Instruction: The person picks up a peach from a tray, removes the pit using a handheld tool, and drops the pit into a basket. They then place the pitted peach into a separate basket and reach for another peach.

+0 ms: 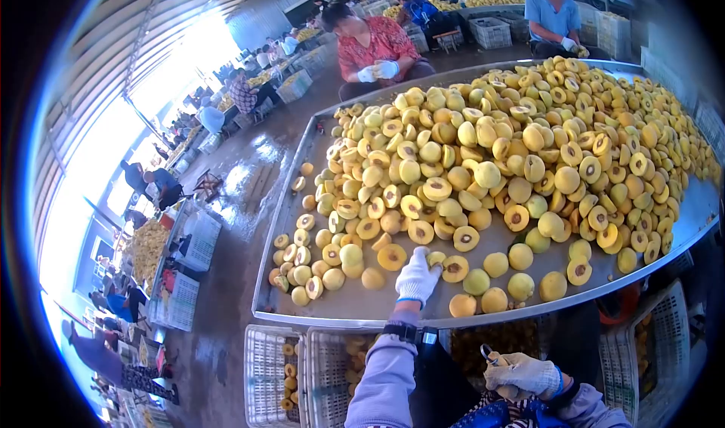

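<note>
My left hand (418,278), in a white knit glove, reaches over the near edge of the metal table (347,304). Its fingers and thumb close around a small yellow peach half (436,259) at the front of the pile. Cut peach halves (455,269) with brown pit centres lie beside it. Lower down, in front of my body, my right hand (522,375) is gloved too and closed around a pitting tool (487,351) with a curved metal loop tip. The palm side of that hand is mostly hidden.
A large heap of peaches (483,141) covers much of the table. White plastic crates (276,375) stand below its near edge, some holding peach halves. Across the table sit a person in a red patterned top (377,47) and another in blue (553,16). More workers and crates are at left.
</note>
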Demonstrator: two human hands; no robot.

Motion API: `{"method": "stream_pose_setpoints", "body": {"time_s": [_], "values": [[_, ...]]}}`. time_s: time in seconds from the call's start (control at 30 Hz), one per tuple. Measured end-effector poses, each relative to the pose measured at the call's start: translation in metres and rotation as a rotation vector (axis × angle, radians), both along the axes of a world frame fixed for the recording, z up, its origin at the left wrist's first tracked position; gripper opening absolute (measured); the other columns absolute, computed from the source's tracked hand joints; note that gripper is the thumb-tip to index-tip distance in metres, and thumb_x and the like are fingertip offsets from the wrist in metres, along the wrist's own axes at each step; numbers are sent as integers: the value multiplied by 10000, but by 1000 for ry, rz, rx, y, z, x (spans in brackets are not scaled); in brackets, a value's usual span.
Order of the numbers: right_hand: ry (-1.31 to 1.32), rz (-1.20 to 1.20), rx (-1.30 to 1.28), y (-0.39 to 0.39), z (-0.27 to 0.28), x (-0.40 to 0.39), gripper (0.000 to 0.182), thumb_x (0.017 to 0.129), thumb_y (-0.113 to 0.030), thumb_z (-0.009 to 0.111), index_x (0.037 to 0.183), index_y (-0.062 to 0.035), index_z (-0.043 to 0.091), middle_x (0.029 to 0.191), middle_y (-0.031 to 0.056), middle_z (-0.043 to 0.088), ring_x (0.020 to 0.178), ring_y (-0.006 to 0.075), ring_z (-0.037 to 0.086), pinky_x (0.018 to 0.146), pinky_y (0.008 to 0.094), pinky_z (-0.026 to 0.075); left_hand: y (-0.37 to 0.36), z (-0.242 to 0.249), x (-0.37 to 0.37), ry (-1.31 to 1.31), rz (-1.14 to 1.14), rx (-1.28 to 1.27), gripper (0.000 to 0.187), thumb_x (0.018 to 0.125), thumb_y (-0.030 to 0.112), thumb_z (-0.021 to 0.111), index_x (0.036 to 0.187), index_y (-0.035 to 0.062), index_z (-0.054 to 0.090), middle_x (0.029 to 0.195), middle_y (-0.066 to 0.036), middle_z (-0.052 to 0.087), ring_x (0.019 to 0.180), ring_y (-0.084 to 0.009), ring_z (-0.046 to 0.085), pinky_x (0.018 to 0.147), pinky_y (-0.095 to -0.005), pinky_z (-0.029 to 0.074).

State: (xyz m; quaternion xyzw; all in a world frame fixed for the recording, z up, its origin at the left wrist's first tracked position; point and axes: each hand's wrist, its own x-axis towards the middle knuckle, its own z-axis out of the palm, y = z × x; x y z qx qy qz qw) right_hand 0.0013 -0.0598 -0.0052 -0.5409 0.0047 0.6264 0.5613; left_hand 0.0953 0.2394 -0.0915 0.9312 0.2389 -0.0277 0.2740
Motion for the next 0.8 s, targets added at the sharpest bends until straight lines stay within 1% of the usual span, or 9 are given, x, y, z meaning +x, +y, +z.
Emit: {"method": "stream_pose_setpoints", "body": {"time_s": [0.07, 0.17, 0.2, 0.3, 0.4, 0.47, 0.57, 0.67, 0.8], "values": [[22, -21, -32, 0, 5, -3, 200, 939, -297, 654, 937, -103, 607, 636, -46, 526, 456, 30, 428, 411, 174, 327, 7, -11, -18, -48, 32, -91, 567, 840, 401, 694, 1298, 115, 520, 1220, -169, 645, 1060, -352, 653, 910, -433, 515], [-12, -50, -50, -4, 15, -6, 161, 942, -268, 647, 946, -125, 572, 640, -42, 524, 449, 26, 416, 411, 177, 328, 10, -10, -47, -138, 64, -226, 632, 822, 394, 725, 1352, 127, 505, 1246, -169, 639, 1101, -313, 646, 945, -408, 501], [-50, -56, -73, -2, 18, -8, 155, 941, -258, 646, 946, -129, 561, 637, -40, 522, 450, 27, 415, 411, 178, 328, -2, 15, -58, -134, 125, -320, 623, 849, 303, 723, 1383, 83, 489, 1215, -137, 655, 1082, -250, 654, 929, -366, 514], [-131, -89, -105, 3, 22, -15, 149, 933, -237, 653, 940, -127, 553, 627, -28, 527, 456, 36, 428, 411, 186, 331, -14, 19, -87, -420, 130, -1084, 532, 897, 208, 686, 1361, 27, 497, 1213, -108, 636, 1063, -205, 643, 916, -332, 522], [-181, -173, -55, 4, 20, -23, 140, 915, -210, 663, 931, -98, 580, 609, -7, 545, 445, 62, 457, 399, 201, 333, -58, 68, -116, -525, 136, -1479, 436, 928, 105, 633, 1330, 4, 495, 1292, -123, 569, 1163, -211, 578, 993, -353, 485], [-261, -212, -69, 6, 26, -26, 123, 910, -183, 652, 932, -89, 577, 600, 0, 542, 427, 70, 451, 382, 205, 322, -76, 59, -124, -613, 40, -1536, 439, 896, 78, 656, 1289, -1, 475, 1327, -144, 551, 1168, -244, 572, 1040, -376, 461], [-285, -280, -48, 5, 31, -31, 83, 902, -131, 621, 938, -74, 573, 587, 11, 532, 399, 78, 438, 354, 210, 297, -102, 62, -135, -615, -83, -1489, 438, 879, 50, 628, 1279, 25, 451, 1342, -161, 543, 1187, -235, 564, 997, -364, 490], [-286, -309, -25, 1, 40, -34, 74, 911, -128, 609, 936, -70, 571, 593, 9, 533, 405, 74, 439, 358, 209, 298, -125, 89, -144, -599, 9, -1647, 450, 872, 43, 624, 1289, 35, 454, 1338, -158, 544, 1181, -233, 563, 967, -362, 508], [-299, -269, 113, -10, 37, -38, 178, 939, -238, 654, 1018, -105, 566, 668, -16, 565, 515, 52, 490, 457, 204, 381, -141, 101, -148, -614, 72, -1601, 364, 997, 240, 525, 1303, 41, 515, 1249, -130, 588, 1094, -210, 604, 913, -323, 522]]}}
